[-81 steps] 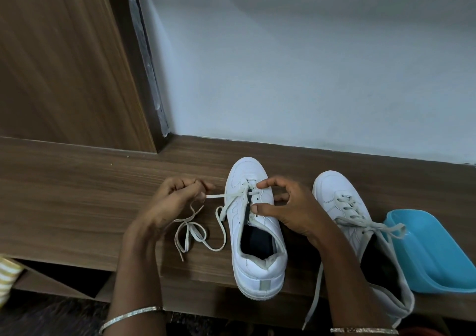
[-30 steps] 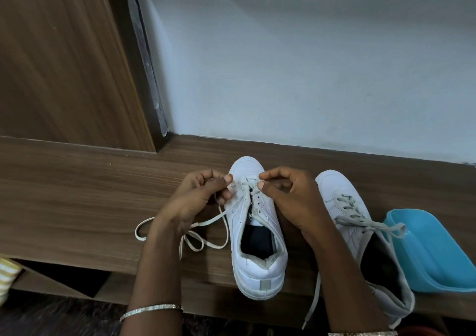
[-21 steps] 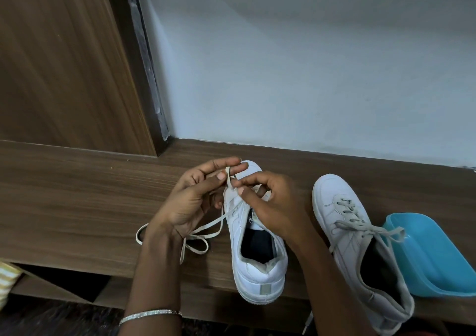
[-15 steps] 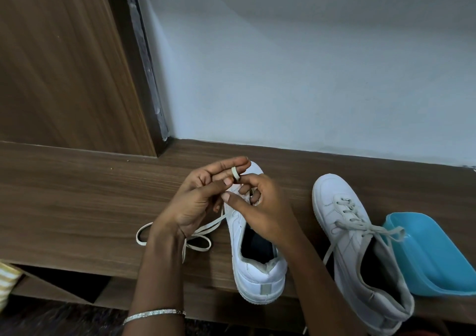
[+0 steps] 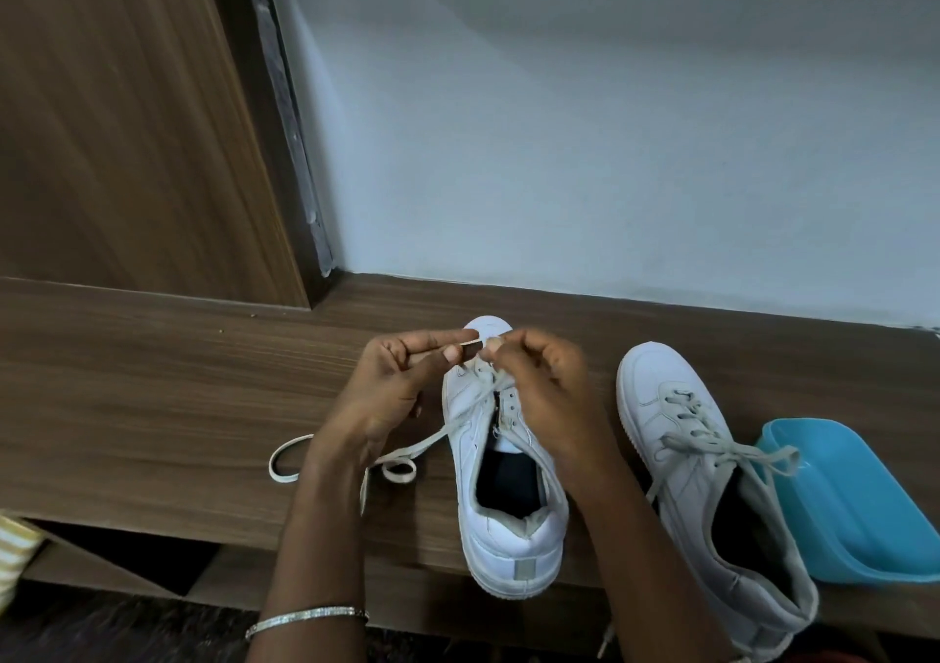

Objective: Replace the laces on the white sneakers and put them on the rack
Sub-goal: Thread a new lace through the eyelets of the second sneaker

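White lace (image 5: 470,342) was pinched in curled fingers of the left hand (image 5: 391,387) and the right hand (image 5: 544,393), above the toe of 1 sneaker (image 5: 513,535).

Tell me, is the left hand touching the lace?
Touching. The head view shows the left hand pinching the lace end between thumb and finger, above the toe of the shoe.

Shown: two white sneakers (image 5: 513,535) (image 5: 661,408), two laces (image 5: 407,451) (image 5: 712,441), two hands (image 5: 391,387) (image 5: 549,393), one blue tub (image 5: 864,499), one silver bangle (image 5: 310,614).
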Demonstrator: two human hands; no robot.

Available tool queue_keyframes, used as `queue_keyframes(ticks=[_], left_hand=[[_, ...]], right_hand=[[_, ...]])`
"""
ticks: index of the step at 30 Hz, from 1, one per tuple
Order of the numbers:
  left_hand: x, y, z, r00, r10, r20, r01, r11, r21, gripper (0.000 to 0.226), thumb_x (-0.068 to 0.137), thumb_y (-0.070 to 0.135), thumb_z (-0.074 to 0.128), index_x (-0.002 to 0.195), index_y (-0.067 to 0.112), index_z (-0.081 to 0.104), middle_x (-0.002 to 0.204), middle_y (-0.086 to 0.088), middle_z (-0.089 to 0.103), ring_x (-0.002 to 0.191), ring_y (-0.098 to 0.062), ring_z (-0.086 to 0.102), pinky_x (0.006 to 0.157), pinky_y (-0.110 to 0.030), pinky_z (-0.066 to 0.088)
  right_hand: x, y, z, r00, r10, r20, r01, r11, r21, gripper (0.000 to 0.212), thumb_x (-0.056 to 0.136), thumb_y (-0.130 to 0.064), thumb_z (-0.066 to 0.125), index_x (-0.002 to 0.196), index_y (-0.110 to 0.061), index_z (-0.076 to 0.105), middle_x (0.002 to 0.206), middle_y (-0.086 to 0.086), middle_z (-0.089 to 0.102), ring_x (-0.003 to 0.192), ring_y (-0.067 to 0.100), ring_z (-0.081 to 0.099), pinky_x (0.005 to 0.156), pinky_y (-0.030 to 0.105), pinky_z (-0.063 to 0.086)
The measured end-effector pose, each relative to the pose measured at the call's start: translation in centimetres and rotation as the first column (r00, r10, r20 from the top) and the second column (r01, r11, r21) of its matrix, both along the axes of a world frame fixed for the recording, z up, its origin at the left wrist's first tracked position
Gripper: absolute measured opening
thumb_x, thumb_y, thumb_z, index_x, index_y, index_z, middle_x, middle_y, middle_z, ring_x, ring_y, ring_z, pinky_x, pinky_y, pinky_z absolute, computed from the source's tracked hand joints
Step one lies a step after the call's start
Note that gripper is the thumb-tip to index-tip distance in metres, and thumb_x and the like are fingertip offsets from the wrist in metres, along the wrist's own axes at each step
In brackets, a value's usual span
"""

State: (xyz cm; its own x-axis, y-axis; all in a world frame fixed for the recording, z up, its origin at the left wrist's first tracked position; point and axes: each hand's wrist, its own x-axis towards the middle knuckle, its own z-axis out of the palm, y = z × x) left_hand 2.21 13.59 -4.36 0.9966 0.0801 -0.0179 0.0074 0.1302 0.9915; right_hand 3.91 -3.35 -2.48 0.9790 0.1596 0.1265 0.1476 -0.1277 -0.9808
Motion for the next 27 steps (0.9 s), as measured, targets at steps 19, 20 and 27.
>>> queue_keyframes(ticks=[19,20,27], left_hand=[[1.7,-0.3,-3.4,0.835,0.432,-0.339,-0.391,0.901,0.187,0.029,0.100,0.015,0.057,0.073,0.008,0.063,0.059,-0.005,0.058,0.049,-0.015,0.046,0.046,-0.025,0.033],[1.8,-0.3,-3.5,0.817,0.460,-0.348,-0.410,0.888,0.210,0.030,0.100,0.016,0.057,0.071,0.008,0.062,0.056,-0.005,0.055,0.048,-0.017,0.046,0.046,-0.024,0.033],[1.0,-0.6,-2.4,0.826,0.522,0.214,-0.551,0.664,0.506,0.005,0.095,0.019,0.065,0.091,0.019,0.069,0.080,0.003,0.068,0.077,-0.018,0.063,0.074,-0.039,0.057]], right_hand=[[2.5,-9.4,1.6,0.914,-0.069,-0.400,0.321,0.724,0.610,0.031,0.100,-0.035,0.053,0.077,-0.016,0.060,0.051,-0.009,0.037,0.048,0.006,0.040,0.062,0.025,0.039],[2.4,-9.4,1.6,0.914,-0.087,-0.396,0.331,0.725,0.604,0.030,0.100,-0.035,0.054,0.078,-0.015,0.062,0.051,-0.009,0.037,0.049,0.005,0.041,0.062,0.024,0.040],[2.0,-8.3,0.9,0.966,-0.174,-0.190,0.221,0.938,0.266,0.027,0.095,-0.028,0.067,0.094,-0.001,0.075,0.062,-0.013,0.064,0.058,0.005,0.040,0.053,0.019,0.041]])
